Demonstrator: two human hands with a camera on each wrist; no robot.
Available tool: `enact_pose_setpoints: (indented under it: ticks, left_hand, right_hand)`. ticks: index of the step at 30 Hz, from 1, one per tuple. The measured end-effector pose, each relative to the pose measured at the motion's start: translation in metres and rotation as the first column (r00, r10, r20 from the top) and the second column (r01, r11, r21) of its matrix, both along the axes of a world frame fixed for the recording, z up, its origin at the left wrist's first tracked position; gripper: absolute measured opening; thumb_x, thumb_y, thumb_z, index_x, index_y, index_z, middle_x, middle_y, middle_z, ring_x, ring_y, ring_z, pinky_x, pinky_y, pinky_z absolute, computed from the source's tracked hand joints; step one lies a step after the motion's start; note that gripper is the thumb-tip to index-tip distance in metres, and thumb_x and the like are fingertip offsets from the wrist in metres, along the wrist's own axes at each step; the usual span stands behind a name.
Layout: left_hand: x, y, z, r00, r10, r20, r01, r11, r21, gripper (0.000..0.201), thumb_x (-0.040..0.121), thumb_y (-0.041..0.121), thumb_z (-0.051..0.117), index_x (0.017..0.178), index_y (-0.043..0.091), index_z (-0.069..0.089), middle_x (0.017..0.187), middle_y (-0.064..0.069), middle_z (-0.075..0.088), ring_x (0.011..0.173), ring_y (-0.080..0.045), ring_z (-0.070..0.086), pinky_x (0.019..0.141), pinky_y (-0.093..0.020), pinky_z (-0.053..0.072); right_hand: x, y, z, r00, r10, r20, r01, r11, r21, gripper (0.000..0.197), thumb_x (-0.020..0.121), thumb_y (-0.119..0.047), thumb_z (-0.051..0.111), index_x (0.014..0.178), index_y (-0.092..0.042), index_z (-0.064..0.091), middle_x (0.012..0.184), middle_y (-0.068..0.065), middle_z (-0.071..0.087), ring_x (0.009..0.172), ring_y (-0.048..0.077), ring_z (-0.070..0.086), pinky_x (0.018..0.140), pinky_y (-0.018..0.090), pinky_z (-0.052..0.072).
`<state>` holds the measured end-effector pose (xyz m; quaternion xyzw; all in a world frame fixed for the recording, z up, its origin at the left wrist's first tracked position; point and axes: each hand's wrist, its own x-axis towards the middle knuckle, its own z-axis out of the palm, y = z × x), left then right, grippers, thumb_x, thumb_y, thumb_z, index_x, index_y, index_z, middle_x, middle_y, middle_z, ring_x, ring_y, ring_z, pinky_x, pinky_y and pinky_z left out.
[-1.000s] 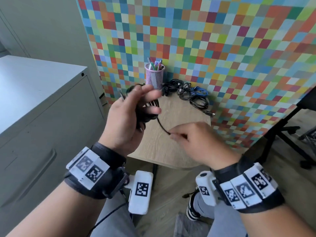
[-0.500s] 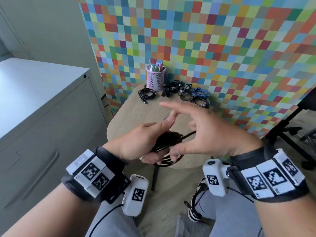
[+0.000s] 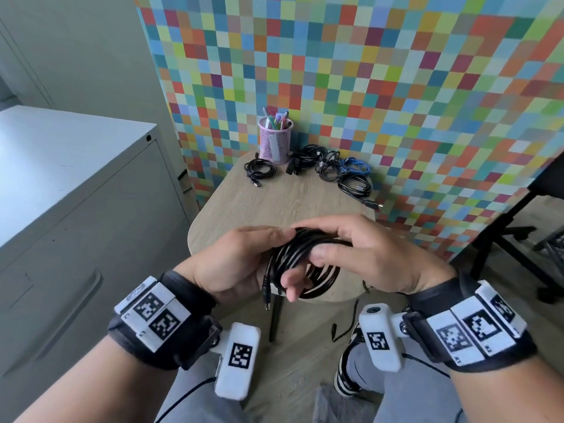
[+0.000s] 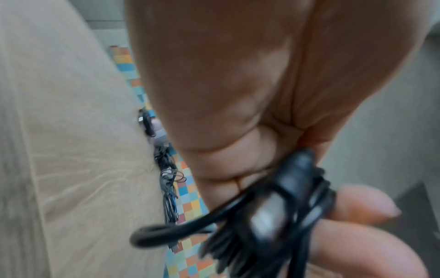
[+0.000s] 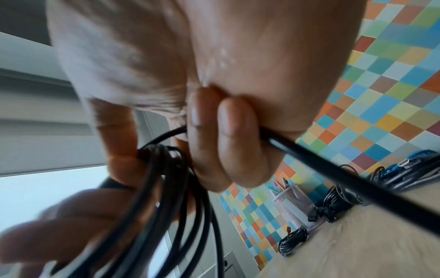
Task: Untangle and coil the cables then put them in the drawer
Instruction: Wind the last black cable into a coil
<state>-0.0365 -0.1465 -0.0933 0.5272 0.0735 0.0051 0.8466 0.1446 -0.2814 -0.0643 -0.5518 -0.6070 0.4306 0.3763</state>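
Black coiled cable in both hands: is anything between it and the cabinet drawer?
No object lies between the coiled cable and the grey cabinet on the left, but its drawer front looks closed.

No legible text, brand, number or sign in any view.

Square black-and-white coded markers, patterns only, without readable characters:
- left wristband (image 3: 152,315): two markers on its white plates;
- left wrist camera housing (image 3: 238,361): one marker;
- right wristband (image 3: 476,328): three markers; tiny print at the plates' near edges too small to read;
- right wrist camera housing (image 3: 380,340): one marker.

A faint oval mark on the left wristband's far plate is illegible.
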Motion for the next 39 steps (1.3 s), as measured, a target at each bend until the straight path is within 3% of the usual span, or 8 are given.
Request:
enact_pose_setpoints:
  ticks: [9, 13, 17, 23, 27, 32, 34, 39]
  left_hand:
    - [0.013, -0.015, 0.007, 0.967, 0.251, 0.049, -0.256, 0.956, 0.144, 0.035, 0.095, 0.034, 0.055, 0.064, 0.02, 0.063, 0.051, 0.007, 0.026, 0.04, -0.009, 0.022, 0.059, -0.029, 0.043]
    - [0.009, -0.009, 0.011, 0.939, 0.331, 0.09, -0.338, 0.938, 0.077, 0.034, 0.093, 0.034, 0.062, 0.062, 0.023, 0.054, 0.05, 0.009, 0.024, 0.038, -0.007, 0.021, 0.055, -0.029, 0.041]
    - [-0.003, 0.008, 0.018, 0.89, 0.435, 0.135, -0.409, 0.894, -0.183, 0.035, 0.095, 0.04, 0.059, 0.066, 0.022, 0.049, 0.049, 0.013, 0.022, 0.038, -0.005, 0.016, 0.053, -0.024, 0.043]
    - [0.001, 0.009, 0.025, 0.797, 0.558, 0.23, -0.476, 0.815, -0.33, 0.033, 0.107, 0.04, 0.04, 0.082, 0.019, 0.049, 0.054, 0.012, 0.028, 0.042, -0.005, 0.029, 0.063, -0.022, 0.048]
    - [0.018, 0.001, 0.022, 0.684, 0.649, 0.334, -0.725, 0.555, 0.408, 0.041, 0.112, 0.022, 0.038, 0.081, -0.003, 0.049, 0.056, -0.008, 0.052, 0.052, -0.017, 0.049, 0.061, -0.026, 0.045]
    - [0.027, -0.002, 0.006, 0.827, 0.5, 0.256, -0.346, 0.094, 0.934, 0.016, 0.106, 0.034, 0.051, 0.103, 0.019, 0.058, 0.079, 0.008, 0.072, 0.078, -0.014, 0.068, 0.073, -0.034, 0.05]
    - [0.023, 0.001, 0.006, 0.875, 0.451, 0.175, -0.276, 0.168, 0.946, 0.025, 0.106, 0.034, 0.051, 0.086, 0.02, 0.055, 0.064, 0.005, 0.067, 0.064, -0.014, 0.064, 0.065, -0.035, 0.049]
    - [0.017, -0.004, 0.015, 0.974, 0.224, -0.025, -0.14, 0.686, 0.714, 0.072, 0.097, 0.073, 0.037, 0.07, 0.009, 0.054, 0.044, 0.002, 0.042, 0.041, -0.017, 0.033, 0.048, -0.028, 0.032]
  right_hand:
    - [-0.003, 0.013, -0.009, 0.988, -0.146, 0.058, 0.135, 0.978, 0.162, 0.026, 0.103, -0.035, 0.06, 0.121, -0.022, 0.074, 0.086, 0.013, 0.068, 0.081, 0.023, 0.061, 0.077, 0.044, 0.05]
    - [0.01, 0.013, -0.007, 0.985, -0.173, -0.023, 0.173, 0.955, 0.241, 0.041, 0.095, -0.023, 0.068, 0.134, -0.01, 0.067, 0.12, 0.005, 0.076, 0.109, 0.011, 0.072, 0.098, 0.032, 0.057]
    - [0.03, 0.005, -0.009, 0.893, -0.421, -0.156, 0.449, 0.847, 0.283, 0.034, 0.092, 0.009, 0.063, 0.126, 0.007, 0.064, 0.08, 0.006, 0.072, 0.052, -0.005, 0.06, 0.053, 0.006, 0.046]
    - [0.036, 0.009, -0.042, 0.719, -0.611, 0.33, 0.549, 0.791, 0.27, 0.022, 0.099, -0.032, 0.067, 0.119, -0.03, 0.076, 0.081, -0.026, 0.073, 0.077, -0.008, 0.064, 0.079, 0.021, 0.055]
    - [-0.008, 0.015, -0.046, 0.659, -0.313, 0.684, 0.329, 0.938, 0.112, 0.024, 0.105, -0.036, 0.052, 0.114, -0.03, 0.074, 0.092, -0.011, 0.073, 0.087, 0.018, 0.069, 0.079, 0.039, 0.058]
    - [-0.04, 0.016, -0.016, 0.721, -0.247, 0.648, 0.132, 0.966, 0.221, 0.019, 0.094, -0.014, 0.06, 0.099, -0.023, 0.077, 0.09, -0.003, 0.068, 0.083, 0.021, 0.063, 0.067, 0.03, 0.043]
    - [-0.032, 0.011, 0.0, 0.749, -0.363, 0.555, 0.203, 0.922, 0.329, 0.01, 0.087, -0.017, 0.076, 0.087, -0.026, 0.079, 0.082, -0.01, 0.073, 0.077, 0.009, 0.065, 0.069, 0.025, 0.049]
    - [0.0, 0.008, 0.016, 0.827, -0.417, 0.378, 0.322, 0.901, 0.29, 0.048, 0.06, -0.047, 0.095, 0.098, -0.038, 0.067, 0.077, -0.011, 0.06, 0.066, 0.01, 0.056, 0.068, 0.041, 0.054]
